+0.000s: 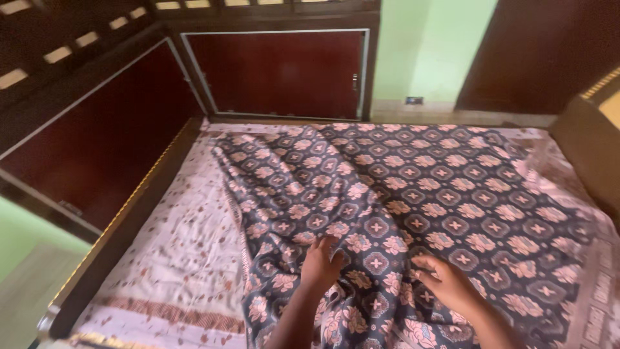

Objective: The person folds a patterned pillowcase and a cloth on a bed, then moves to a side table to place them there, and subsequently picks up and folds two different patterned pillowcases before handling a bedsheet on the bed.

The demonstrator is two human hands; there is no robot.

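**Soft patterned cloth under two flat hands**

The bed (129, 220) carries a pale floral sheet (187, 258), and over it, reaching well ahead of both hands, spreads a dark blue cloth with pink flower motifs (413, 194). It looks light, limp and prone to wrinkle; an edge or corner seems the best hold. The left hand (320, 262) and right hand (445, 281) press on its near part, each grip spread apart, clamping nothing.
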